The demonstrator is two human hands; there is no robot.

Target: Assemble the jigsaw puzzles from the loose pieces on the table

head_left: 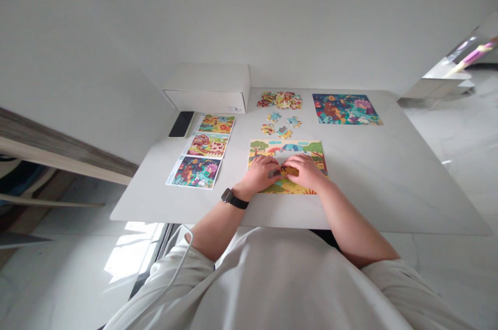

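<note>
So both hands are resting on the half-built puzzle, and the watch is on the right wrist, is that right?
Not quite. The head view shows the watch on the left wrist, not the right. The rest holds: the left hand and the right hand both rest on the half-built puzzle.

text: none legible | puzzle [288, 147]: no print | white box [210, 92] label: too small to read
</note>
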